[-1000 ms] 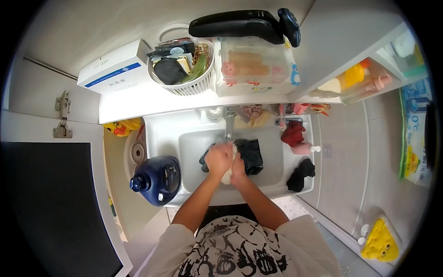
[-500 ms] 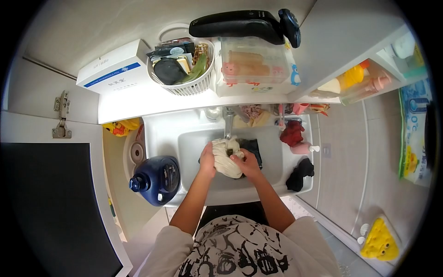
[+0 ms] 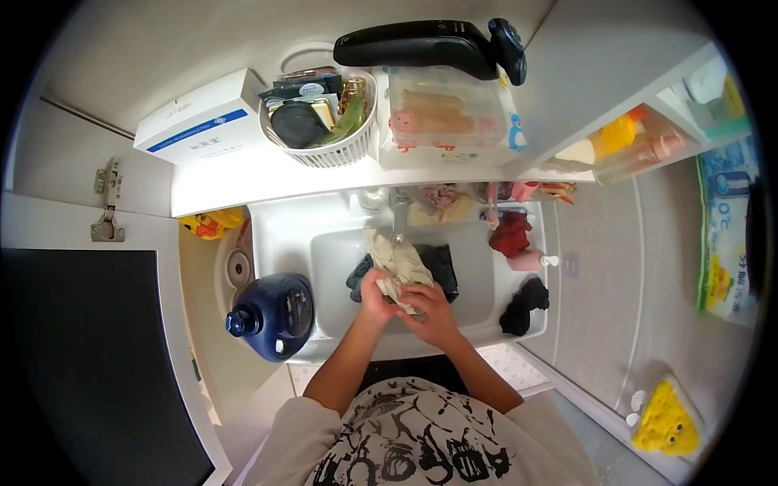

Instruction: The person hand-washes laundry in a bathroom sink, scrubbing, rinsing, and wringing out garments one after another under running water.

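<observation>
A bunched cream-coloured cloth garment point(image 3: 399, 263) is held between both hands over the white sink point(image 3: 340, 324), just below the faucet point(image 3: 399, 215). My left hand point(image 3: 378, 296) closes on its lower left part. On its lower right, the fingers of my right hand point(image 3: 430, 313) wrap over the fabric. Dark wet cloth point(image 3: 440, 271) lies in the basin, right of the garment. A dark bluish cloth point(image 3: 357, 275) shows to the left, partly hidden by my left hand.
On the sink's left rim stands a blue detergent bottle point(image 3: 275, 316). Along the right rim are a red cloth point(image 3: 511, 235), a pink pump bottle point(image 3: 528, 260) and a black cloth point(image 3: 525, 306). Above runs a shelf with a white basket point(image 3: 324, 154) and an electric shaver point(image 3: 421, 49).
The garment has gone from a rounded bundle to a narrower, gathered shape. Both hands have moved closer together and slightly toward my body. More of the bluish cloth on the left shows.
</observation>
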Tool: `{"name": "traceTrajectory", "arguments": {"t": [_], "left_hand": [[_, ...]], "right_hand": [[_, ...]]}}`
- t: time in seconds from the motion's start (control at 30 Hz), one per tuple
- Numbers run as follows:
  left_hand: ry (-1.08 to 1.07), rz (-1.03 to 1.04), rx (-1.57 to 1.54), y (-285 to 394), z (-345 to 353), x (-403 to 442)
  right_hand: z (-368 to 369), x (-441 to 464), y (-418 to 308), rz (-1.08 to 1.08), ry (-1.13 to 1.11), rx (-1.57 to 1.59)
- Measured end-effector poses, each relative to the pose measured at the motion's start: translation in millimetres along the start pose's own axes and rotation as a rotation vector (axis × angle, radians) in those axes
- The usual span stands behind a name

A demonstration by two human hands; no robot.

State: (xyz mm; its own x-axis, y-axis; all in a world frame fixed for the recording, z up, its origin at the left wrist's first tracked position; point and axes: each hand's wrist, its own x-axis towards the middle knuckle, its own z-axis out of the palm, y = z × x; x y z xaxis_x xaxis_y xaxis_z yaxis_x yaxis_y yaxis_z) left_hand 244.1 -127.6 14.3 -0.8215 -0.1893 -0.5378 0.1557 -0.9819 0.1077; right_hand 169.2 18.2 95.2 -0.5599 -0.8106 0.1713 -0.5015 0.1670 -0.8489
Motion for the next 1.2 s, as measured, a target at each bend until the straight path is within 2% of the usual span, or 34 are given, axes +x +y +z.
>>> {"name": "traceTrajectory", "arguments": {"t": [0.07,0.17,0.27,0.37,0.43,0.47,0.57,0.73,0.83,0.87,0.97,1.03,1.07,1.13,1.2], "left_hand": [[-0.007,0.015,-0.036,3.8,2.6,-2.2],[-0.029,0.083,-0.024,8.7,2.4,-5.0],[-0.02,0.116,-0.029,11.7,-2.0,-7.9],[-0.057,0.097,-0.054,15.7,-15.5,-8.0],[-0.132,0.029,-0.11,18.0,-9.8,-14.9],[-0.12,0.032,-0.076,17.4,-11.8,-14.9],[-0.059,0.03,0.02,14.2,-19.6,-13.7],[0.101,-0.009,0.266,14.5,-13.5,-15.9],[0.177,-0.145,0.321,30.9,11.3,-26.1],[0.215,-0.15,0.404,34.1,19.4,-28.4],[0.325,-0.179,0.664,44.3,35.9,-30.2],[0.39,-0.221,0.847,54.5,39.5,-31.2],[0.407,-0.174,1.022,58.3,32.5,-28.3],[0.436,-0.07,1.37,64.2,19.4,-20.4],[0.583,0.019,1.682,65.9,26.7,-22.4]], "right_hand": [[-0.9,-6.9,-2.0,0.003,0.072,-0.034],[7.7,-21.6,27.8,0.167,0.214,0.04],[16.8,-31.9,72.6,0.335,0.139,-0.032],[16.6,-21.1,78.4,0.268,0.167,-0.176],[15.2,-5.0,66.7,0.242,0.201,-0.116],[15.0,4.0,59.0,0.23,0.219,-0.086],[18.9,21.9,52.8,0.142,0.092,-0.079],[17.7,36.0,48.3,0.151,0.046,-0.152],[9.2,38.9,57.0,0.222,0.021,-0.094],[7.2,39.0,59.3,0.265,0.02,-0.062],[6.3,40.5,67.1,0.093,0.242,-0.131],[-4.3,41.1,58.3,0.245,0.148,-0.073],[-10.2,41.0,53.7,0.321,0.103,-0.044],[-19.4,45.5,35.2,0.324,0.088,-0.009],[-25.2,49.0,18.2,0.337,0.078,0.043]]}}
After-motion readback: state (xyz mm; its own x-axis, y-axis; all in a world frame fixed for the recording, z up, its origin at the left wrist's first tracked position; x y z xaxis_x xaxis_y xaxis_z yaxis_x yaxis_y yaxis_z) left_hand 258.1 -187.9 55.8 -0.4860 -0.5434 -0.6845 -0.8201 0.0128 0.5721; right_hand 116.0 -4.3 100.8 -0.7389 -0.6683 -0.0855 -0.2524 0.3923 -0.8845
